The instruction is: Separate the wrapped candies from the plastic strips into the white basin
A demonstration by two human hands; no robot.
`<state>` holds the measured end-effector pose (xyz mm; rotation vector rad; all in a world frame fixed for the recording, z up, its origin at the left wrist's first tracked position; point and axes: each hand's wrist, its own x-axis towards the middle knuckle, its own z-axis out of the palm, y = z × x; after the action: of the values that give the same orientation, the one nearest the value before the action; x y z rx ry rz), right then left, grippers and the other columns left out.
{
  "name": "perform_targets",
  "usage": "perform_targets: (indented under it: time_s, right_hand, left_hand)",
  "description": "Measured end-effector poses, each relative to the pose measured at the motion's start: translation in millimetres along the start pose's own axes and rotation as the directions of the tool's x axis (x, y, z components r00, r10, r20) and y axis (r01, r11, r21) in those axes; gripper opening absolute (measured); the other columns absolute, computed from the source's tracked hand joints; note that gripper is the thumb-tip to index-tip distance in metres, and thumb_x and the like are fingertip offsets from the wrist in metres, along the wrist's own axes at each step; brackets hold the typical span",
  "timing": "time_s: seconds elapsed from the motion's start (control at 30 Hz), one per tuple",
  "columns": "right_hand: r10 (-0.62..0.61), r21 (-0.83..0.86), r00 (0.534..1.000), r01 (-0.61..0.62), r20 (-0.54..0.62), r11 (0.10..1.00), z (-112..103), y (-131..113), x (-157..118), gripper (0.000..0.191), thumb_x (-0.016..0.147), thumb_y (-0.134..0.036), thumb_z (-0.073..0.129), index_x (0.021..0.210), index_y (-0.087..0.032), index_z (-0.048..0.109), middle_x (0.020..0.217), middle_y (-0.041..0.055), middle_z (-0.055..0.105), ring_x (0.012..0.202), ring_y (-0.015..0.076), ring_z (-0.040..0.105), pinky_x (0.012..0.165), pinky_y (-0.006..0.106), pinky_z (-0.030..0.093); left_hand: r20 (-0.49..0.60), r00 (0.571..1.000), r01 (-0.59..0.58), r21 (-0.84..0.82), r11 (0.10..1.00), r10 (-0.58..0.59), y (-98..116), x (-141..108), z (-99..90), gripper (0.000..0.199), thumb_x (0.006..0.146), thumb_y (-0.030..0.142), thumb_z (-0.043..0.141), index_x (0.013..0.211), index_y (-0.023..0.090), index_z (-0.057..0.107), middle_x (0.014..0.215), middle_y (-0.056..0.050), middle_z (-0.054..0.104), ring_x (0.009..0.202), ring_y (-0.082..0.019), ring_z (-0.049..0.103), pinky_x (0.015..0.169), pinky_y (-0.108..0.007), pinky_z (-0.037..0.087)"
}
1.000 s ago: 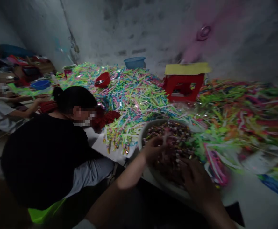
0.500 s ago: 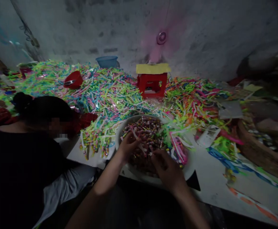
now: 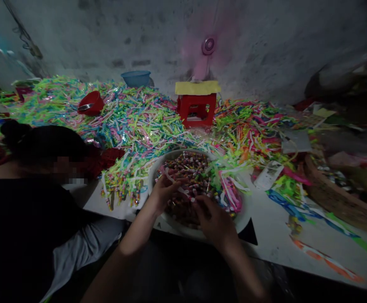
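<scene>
Basin: a wide white round basin (image 3: 154,173) is set on the pale floor sheet (image 3: 274,235), heaped with small multicoloured wrapped pieces (image 3: 192,166).
Left hand: the left hand (image 3: 164,191) is laid on the heap at the basin's left side, fingers curled around a thin pale strip (image 3: 174,182).
Right hand: the right hand (image 3: 214,221) is pressed palm-down into the near side of the heap; whether anything is pinched cannot be told.
Surroundings: a great pile of neon plastic strips (image 3: 139,120) is spread behind the basin, with a red plastic stool (image 3: 196,110), a red bowl (image 3: 90,104) and a blue tub (image 3: 135,78).
Co-worker: a person in a black top (image 3: 22,219) is seated just left.
</scene>
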<state>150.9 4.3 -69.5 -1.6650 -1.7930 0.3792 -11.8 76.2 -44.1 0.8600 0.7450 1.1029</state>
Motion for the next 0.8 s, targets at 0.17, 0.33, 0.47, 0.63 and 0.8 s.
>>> perform_targets:
  time_s: [0.17,0.33,0.47,0.63,0.8]
  right_hand:
    - [0.003,-0.003,0.999,-0.003,-0.052,1.000,0.1,-0.7,-0.7,0.026,0.089,-0.039,0.047,0.100,-0.023,0.064,0.090,0.0049,0.074,0.080,0.0239,0.071,0.066,0.031,0.050]
    - [0.000,0.015,0.999,0.000,-0.037,1.000,0.1,0.2,0.2,0.025,0.087,-0.038,0.051,0.100,-0.024,0.067,0.084,0.0033,0.074,0.078,0.0228,0.071,0.064,0.029,0.051]
    - [-0.053,0.047,0.997,0.056,-0.062,0.997,1.8,3.1,1.5,0.026,0.085,-0.037,0.052,0.099,-0.024,0.070,0.090,0.0061,0.075,0.081,0.0238,0.072,0.067,0.031,0.054]
    - [-0.077,0.096,0.994,0.084,-0.075,0.992,0.3,3.0,1.9,0.028,0.084,-0.038,0.054,0.099,-0.022,0.072,0.095,0.0083,0.075,0.086,0.0246,0.071,0.074,0.034,0.056]
    - [-0.035,0.144,0.999,0.037,-0.022,0.989,-3.9,0.9,3.0,0.031,0.084,-0.037,0.053,0.102,-0.021,0.072,0.099,0.0088,0.075,0.088,0.0252,0.071,0.078,0.037,0.056]
  left_hand:
    - [0.017,1.000,-0.016,0.008,1.000,0.016,1.5,-1.4,0.8,0.064,0.060,0.036,0.084,0.110,0.014,0.051,0.104,-0.016,0.072,0.084,-0.029,0.071,0.055,-0.028,0.058]
    - [0.012,1.000,-0.021,0.041,0.999,0.020,1.8,-1.7,1.2,0.061,0.059,0.037,0.085,0.106,0.015,0.053,0.106,-0.015,0.072,0.096,-0.032,0.068,0.058,-0.029,0.058]
    - [0.009,1.000,-0.025,0.071,0.997,0.024,-0.1,-1.2,-0.5,0.058,0.059,0.039,0.084,0.103,0.015,0.055,0.105,-0.015,0.072,0.095,-0.031,0.069,0.056,-0.027,0.057]
    - [0.031,0.999,-0.043,0.058,0.997,0.042,-0.4,-2.3,-1.7,0.051,0.064,0.034,0.082,0.103,0.017,0.056,0.104,-0.013,0.072,0.096,-0.031,0.068,0.063,-0.031,0.059]
    - [0.034,0.998,-0.048,0.045,0.998,0.046,1.6,-4.8,0.7,0.048,0.065,0.032,0.081,0.103,0.017,0.056,0.102,-0.013,0.073,0.087,-0.028,0.070,0.062,-0.031,0.059]
